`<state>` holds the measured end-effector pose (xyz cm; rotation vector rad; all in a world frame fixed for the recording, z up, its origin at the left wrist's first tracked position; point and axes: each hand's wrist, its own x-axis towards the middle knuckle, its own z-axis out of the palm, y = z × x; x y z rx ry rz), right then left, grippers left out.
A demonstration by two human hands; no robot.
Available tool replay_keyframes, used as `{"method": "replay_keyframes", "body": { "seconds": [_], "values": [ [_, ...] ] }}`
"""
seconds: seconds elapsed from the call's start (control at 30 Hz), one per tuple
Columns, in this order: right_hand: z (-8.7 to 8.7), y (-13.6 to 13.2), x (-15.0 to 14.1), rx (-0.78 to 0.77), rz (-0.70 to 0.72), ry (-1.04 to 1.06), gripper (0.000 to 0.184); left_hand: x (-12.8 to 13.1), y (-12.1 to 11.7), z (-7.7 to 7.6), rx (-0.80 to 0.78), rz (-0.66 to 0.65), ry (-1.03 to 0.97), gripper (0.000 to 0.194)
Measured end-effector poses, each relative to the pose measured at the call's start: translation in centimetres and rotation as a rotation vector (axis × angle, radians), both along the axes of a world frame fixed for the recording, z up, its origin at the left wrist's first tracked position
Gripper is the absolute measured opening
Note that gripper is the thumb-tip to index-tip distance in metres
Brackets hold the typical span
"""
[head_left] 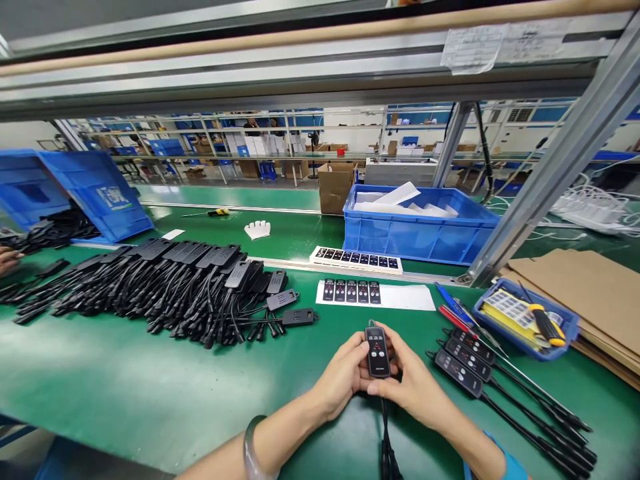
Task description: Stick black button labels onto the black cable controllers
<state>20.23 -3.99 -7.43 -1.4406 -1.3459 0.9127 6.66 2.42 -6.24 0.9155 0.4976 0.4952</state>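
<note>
Between my two hands, upright with its face toward me, is a black wired controller [378, 357] with a dark button panel and a loop at its top. My left hand [345, 373] grips its left side, thumb on the edge. On the other side my right hand [407, 373] has its fingers and thumb closed on the right edge. The controller's black cables [385, 440] hang down toward the table's front. Just beyond lies a white backing sheet [407, 297] bearing several black panel stickers [352, 291]. To the right, several similar controllers [459, 373] lie side by side with their cables.
A large pile of black cabled units [200, 287] covers the left of the green table [150, 393]. Behind stand a blue bin [420, 233] and a sticker strip [356, 260]. Screwdrivers [457, 317] and a small blue tray [527, 320] lie right. Another person's hand [9, 260] shows far left.
</note>
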Motion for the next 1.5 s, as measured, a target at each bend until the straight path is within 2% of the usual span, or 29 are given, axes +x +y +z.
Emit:
{"method": "replay_keyframes", "body": {
  "seconds": [0.13, 0.2, 0.3, 0.37, 0.47, 0.53, 0.6, 0.7, 0.73, 0.8, 0.87, 0.93, 1.0, 1.1, 1.23, 1.3, 1.4, 1.5],
  "values": [
    [-0.2, 0.2, 0.4, 0.014, -0.016, 0.041, 0.052, 0.1, 0.0, -0.4, 0.097, -0.018, 0.064, 0.036],
    [-0.5, 0.3, 0.4, 0.036, -0.031, 0.010, 0.048, 0.2, 0.0, -0.8, 0.180, -0.027, 0.082, 0.042],
    [-0.8, 0.4, 0.0, 0.069, -0.046, -0.077, 0.046, 0.3, 0.0, -1.2, 0.247, -0.023, 0.102, 0.046],
    [-0.7, 0.4, -0.3, 0.091, -0.071, -0.179, 0.046, 0.3, -0.1, -1.3, 0.211, 0.000, 0.099, 0.046],
    [0.2, 0.1, -0.5, 0.137, -0.070, -0.376, 0.054, 0.3, -0.1, -1.0, 0.122, 0.003, 0.047, 0.047],
    [1.0, -0.2, -0.5, 0.157, -0.048, -0.512, 0.059, 0.0, 0.2, -0.7, 0.166, -0.055, 0.057, 0.050],
    [1.5, -0.9, -0.2, 0.120, -0.040, -0.654, 0.057, -0.5, 0.9, -0.3, 0.417, -0.076, 0.167, 0.052],
    [1.6, -2.4, 0.5, 0.003, -0.033, -0.924, 0.052, -1.4, 2.7, -0.1, 1.060, 0.016, 0.496, 0.041],
    [1.5, -2.9, 0.9, -0.028, -0.027, -1.030, 0.052, -1.6, 3.4, -0.1, 1.217, 0.050, 0.597, 0.039],
    [1.1, -4.0, 1.7, -0.075, -0.019, -1.238, 0.052, -1.8, 4.6, -0.5, 1.366, 0.075, 0.735, 0.038],
    [1.2, -4.5, 2.7, -0.120, -0.020, -1.406, 0.055, -1.7, 5.6, -1.0, 1.379, 0.079, 0.800, 0.043],
    [1.9, -4.0, 3.8, -0.133, -0.022, -1.473, 0.057, -1.4, 6.2, -1.4, 1.398, 0.072, 0.860, 0.049],
    [2.9, -2.3, 4.7, -0.091, -0.006, -1.358, 0.052, -1.1, 6.5, -1.6, 1.416, 0.060, 0.904, 0.051],
    [3.9, 2.4, 5.9, -0.024, -0.005, -1.074, 0.032, -0.9, 6.5, -1.6, 1.450, 0.051, 0.946, 0.052],
    [2.9, 9.9, 7.1, -0.005, -0.138, -0.944, 0.020, -1.1, 6.5, -1.7, 1.496, 0.052, 0.970, 0.053],
    [1.8, 12.4, 7.3, 0.006, -0.197, -0.870, 0.014, -1.2, 6.5, -1.9, 1.511, 0.058, 0.975, 0.053],
    [0.6, 13.8, 7.4, 0.046, -0.248, -0.741, 0.021, -1.1, 6.6, -2.1, 1.521, 0.064, 0.978, 0.054],
    [0.6, 13.0, 8.0, 0.126, -0.336, -0.579, 0.025, -0.9, 6.6, -2.1, 1.520, 0.056, 0.994, 0.057]
  ]
}}
